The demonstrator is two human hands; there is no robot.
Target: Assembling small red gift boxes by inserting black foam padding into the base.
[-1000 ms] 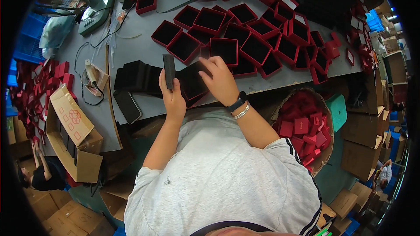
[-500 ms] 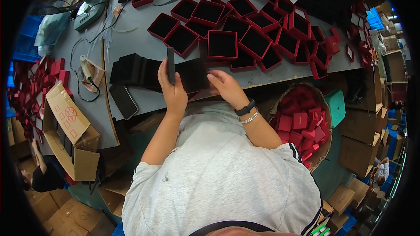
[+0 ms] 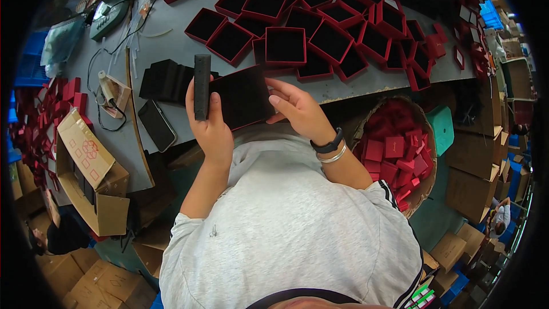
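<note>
Red boxes (image 3: 285, 64), black linings (image 3: 286, 44), charcoal block (image 3: 202, 86), grey tabletop (image 3: 168, 46), pale grey shirt (image 3: 291, 212)

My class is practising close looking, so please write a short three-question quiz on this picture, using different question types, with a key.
1. Multiple choice: What stands upright in the grip of the left hand?
A) a white cup
B) a black block
C) a silver bangle

2. True or false: The phone lies to the left of the left hand.

3. Fill in: The right hand is at the ____ side of the black-lined box.

Key: 1. B; 2. True; 3. right
</note>
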